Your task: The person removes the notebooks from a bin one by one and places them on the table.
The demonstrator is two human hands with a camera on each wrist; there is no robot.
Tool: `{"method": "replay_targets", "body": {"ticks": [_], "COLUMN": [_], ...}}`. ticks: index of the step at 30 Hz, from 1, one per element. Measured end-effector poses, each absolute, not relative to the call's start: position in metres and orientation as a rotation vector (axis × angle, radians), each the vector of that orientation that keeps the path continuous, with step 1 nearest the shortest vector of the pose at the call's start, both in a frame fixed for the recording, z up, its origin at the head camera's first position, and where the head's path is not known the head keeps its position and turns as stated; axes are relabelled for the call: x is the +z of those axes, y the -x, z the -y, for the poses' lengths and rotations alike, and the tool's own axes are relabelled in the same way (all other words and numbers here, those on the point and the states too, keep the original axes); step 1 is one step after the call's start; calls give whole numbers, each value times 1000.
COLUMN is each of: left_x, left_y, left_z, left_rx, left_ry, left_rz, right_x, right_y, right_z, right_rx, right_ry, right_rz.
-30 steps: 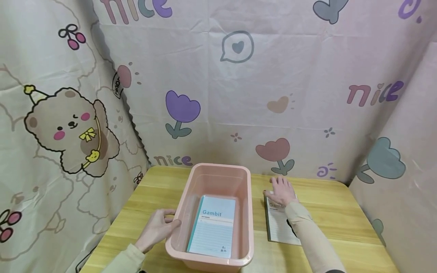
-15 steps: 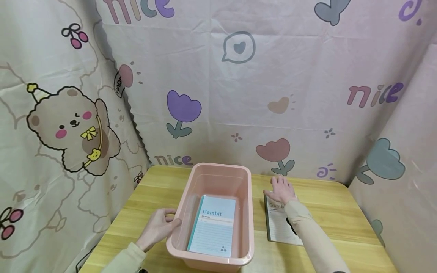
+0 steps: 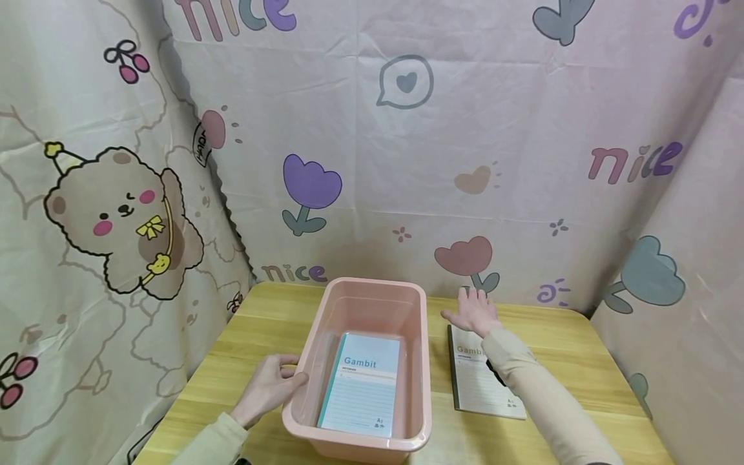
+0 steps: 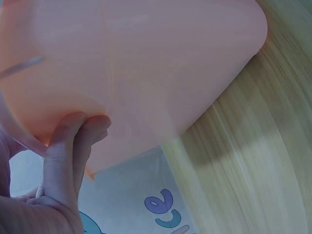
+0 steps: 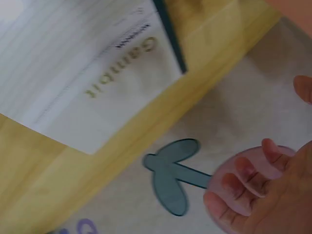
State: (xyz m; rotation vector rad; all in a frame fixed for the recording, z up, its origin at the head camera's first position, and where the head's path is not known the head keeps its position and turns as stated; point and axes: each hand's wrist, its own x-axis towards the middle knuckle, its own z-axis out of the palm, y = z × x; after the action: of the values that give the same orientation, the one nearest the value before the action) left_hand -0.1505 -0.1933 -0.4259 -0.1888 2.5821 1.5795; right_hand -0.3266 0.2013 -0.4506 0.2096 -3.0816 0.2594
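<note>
Dark-spined notebook (image 3: 478,391): flat on the table (image 3: 575,374), lower right of the head view, spine on its left side. Nothing holds it. Right sleeve (image 3: 543,391) crosses in front of its right side, so part of the cover is hidden.

Change: right hand (image 3: 472,314) is off it. Half a second ago it lay over the notebook's top end; now it's a bit higher and further left in the frame, "Gambit" line mostly uncovered. Right wrist view agrees: notebook upper left, hand lower right, visible gap between. Grip is empty, fingers loose and spread, thumb out. Notebook shows no clear shift. My read: contact is over, notebook sits free, and moving it would take a new hold.

Next out: pink tub (image 3: 378,311), bottom centre, left of that notebook and apart from it. Teal-spined notebook (image 3: 359,391) lies inside on the tub floor, cover up. Left hand (image 3: 268,389) pinches the tub's left rim, thumb on top, fingers against the outer wall. No change there.

Behind it all: printed cloth (image 3: 372,174) across the upper frame.
</note>
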Motion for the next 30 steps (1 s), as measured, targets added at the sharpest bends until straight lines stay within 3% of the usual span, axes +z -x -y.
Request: {"method": "replay_targets", "body": {"ticks": [18,30], "left_x": [-427,-426], "left_y": [152,150], "left_z": [192,193], "left_rx": [1581,1570], "left_ry": [193,155], "left_rz": [-2590,-2605], "right_x": [-385,-352], "right_y": [320,302], "right_z": [-166,-104], "right_rx": [200,72], "right_ry": [-189,-277], "right_rz": [3065,3084]}}
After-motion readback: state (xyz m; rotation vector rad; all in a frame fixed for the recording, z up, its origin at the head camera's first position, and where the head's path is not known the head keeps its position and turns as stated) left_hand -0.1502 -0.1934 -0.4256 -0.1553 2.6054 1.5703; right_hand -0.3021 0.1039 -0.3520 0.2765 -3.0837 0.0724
